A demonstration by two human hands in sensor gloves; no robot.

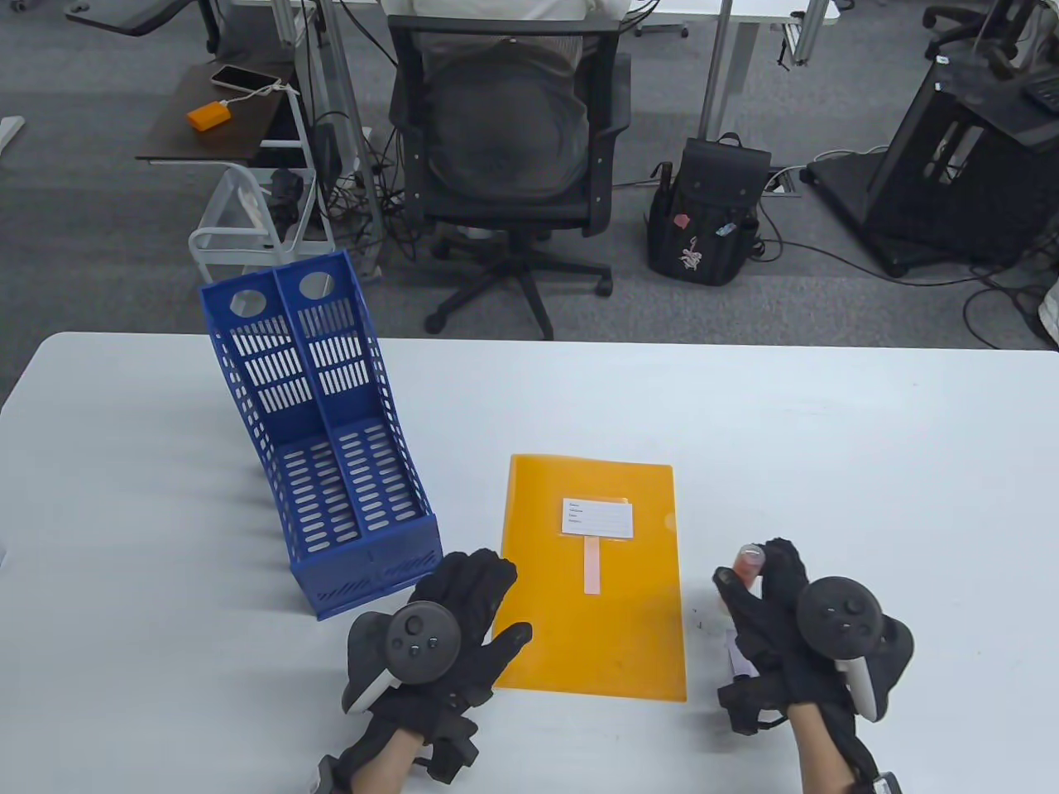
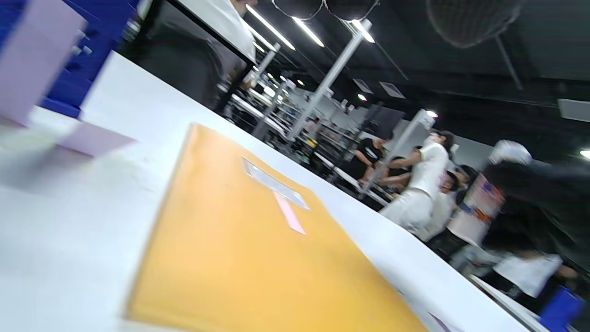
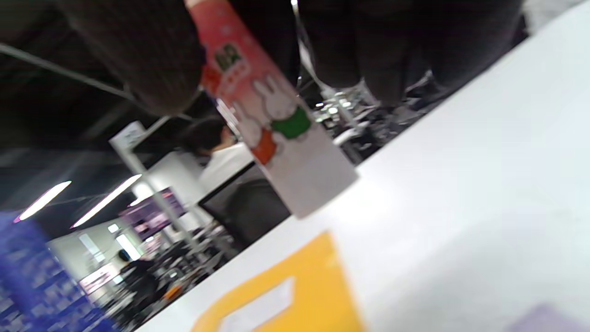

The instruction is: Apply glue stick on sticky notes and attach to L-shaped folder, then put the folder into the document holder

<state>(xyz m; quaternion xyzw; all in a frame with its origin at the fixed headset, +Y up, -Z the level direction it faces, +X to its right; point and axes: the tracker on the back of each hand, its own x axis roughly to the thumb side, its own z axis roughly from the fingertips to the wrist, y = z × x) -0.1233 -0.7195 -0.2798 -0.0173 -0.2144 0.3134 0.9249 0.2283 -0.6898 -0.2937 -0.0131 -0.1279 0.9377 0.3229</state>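
On table: one folder [image 1: 594, 579], one pink note [image 1: 592, 564], one two-slot holder [image 1: 327, 463].
My right hand [image 1: 786, 628] grips the glue [image 1: 748, 562]; left hand [image 1: 447, 628] lies flat, holding nothing. Only the right wrist view shows the glue's rabbit print.

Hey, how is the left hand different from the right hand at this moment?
The left hand holds nothing, its fingers resting by the left edge of the flat orange plastic folder; the right hand grips a pink glue stick with a cartoon rabbit label. The left hand is beside the blue perforated document holder; the right hand is over bare white table. Both wear black gloves with trackers.
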